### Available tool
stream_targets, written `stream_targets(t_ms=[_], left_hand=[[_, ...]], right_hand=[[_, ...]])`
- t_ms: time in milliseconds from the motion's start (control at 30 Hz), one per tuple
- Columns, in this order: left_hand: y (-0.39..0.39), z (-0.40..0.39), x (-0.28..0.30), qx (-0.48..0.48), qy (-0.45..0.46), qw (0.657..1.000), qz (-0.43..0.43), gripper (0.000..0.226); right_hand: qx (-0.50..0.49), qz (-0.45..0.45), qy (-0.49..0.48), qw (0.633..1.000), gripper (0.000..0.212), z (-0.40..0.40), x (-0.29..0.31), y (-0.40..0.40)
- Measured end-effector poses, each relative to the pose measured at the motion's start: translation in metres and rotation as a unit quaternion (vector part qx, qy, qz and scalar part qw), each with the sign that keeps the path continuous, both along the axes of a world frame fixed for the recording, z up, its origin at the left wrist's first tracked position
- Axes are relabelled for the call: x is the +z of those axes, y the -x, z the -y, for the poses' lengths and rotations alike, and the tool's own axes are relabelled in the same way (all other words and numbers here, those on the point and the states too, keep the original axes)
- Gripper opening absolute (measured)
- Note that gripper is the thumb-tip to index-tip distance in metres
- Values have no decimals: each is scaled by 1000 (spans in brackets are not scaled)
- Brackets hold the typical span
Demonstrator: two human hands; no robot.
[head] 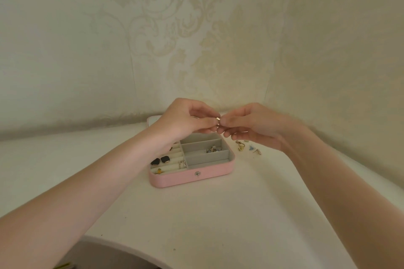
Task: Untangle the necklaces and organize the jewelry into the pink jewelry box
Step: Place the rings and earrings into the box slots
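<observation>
Both hands' grip (pixel 218 122) pinching a small gold piece (pixel 218 119) above pink jewelry box (pixel 188 177) with earrings (pixel 160 160).

No readable text, labels, brands, numbers or signs anywhere in view. The pink jewelry box (pixel 190 176) has a plain front with only a small metal snap, no lettering. The wall behind the box carries a floral pattern, no writing. The small pieces inside the box and on the worktop right of it are too small to show any marking.
</observation>
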State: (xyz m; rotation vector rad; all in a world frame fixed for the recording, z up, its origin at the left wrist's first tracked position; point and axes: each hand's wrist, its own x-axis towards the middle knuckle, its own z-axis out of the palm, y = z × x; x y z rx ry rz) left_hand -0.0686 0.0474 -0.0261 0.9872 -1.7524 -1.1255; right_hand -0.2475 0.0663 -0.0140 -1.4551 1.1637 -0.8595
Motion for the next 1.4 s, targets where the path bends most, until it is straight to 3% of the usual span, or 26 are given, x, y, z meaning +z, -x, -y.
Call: stream_targets(t_ms=[400, 567, 800, 933, 1033, 1167, 1400], left_hand=[[-18, 3, -5, 46, 34, 997, 44, 14], [-20, 3, -4, 59, 77, 992, 85, 16], [-16, 2, -2, 77, 158, 961, 214, 16], [-18, 5, -3, 55, 110, 966, 227, 14], [-18, 4, -1, 36, 15, 988, 149, 17], [-18, 0, 3, 27, -97, 992, 73, 16], [-19, 0, 5, 19, -165, 986, 16, 14]], right_hand=[[1, 33, -26, 999, 7, 6, -7, -19], [8, 82, -13, 997, 17, 5, -11, -25], [0, 57, 4, 998, 18, 6, -17, -28], [-3, 49, 3, 999, 15, 6, -16, -26], [5, 46, 9, 999, 12, 5, -16, -26], [1, 38, 26, 999, 7, 4, -17, -28], [2, 32, 26, 999, 12, 5, -15, -28]])
